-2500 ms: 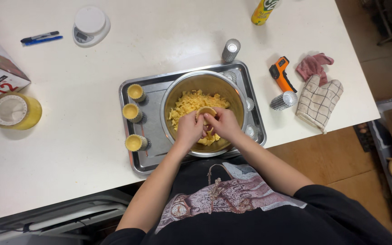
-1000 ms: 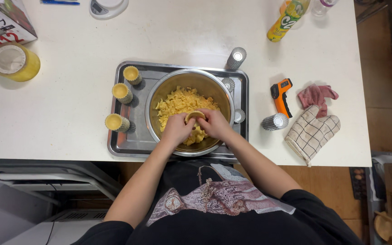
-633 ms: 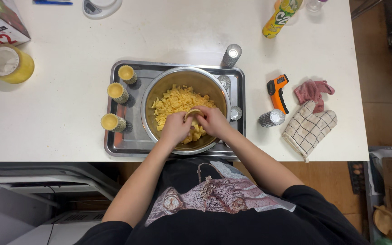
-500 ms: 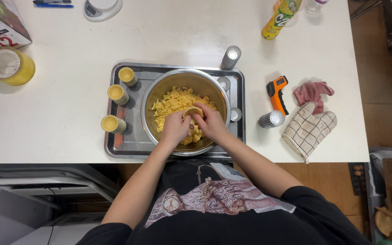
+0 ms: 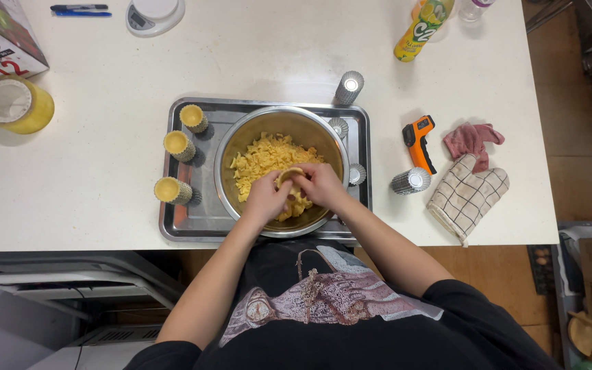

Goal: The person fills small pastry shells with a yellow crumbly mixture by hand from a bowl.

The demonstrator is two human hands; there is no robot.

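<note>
Both hands, left (image 5: 266,201) and right (image 5: 321,186), close their grip on a small yellow dough cup (image 5: 289,177) over the round steel bowl (image 5: 281,171); squeeze harder and you may tear its thin wall.

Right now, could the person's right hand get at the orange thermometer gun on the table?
Probably yes. The right hand is in the metal bowl; the thermometer gun lies just past the tray, with nothing between.

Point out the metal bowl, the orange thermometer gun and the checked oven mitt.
metal bowl (image 5: 241,140): head view, bare upper-left rim.
orange thermometer gun (image 5: 418,137): head view, middle of its orange body.
checked oven mitt (image 5: 466,197): head view, middle of the palm.
</note>
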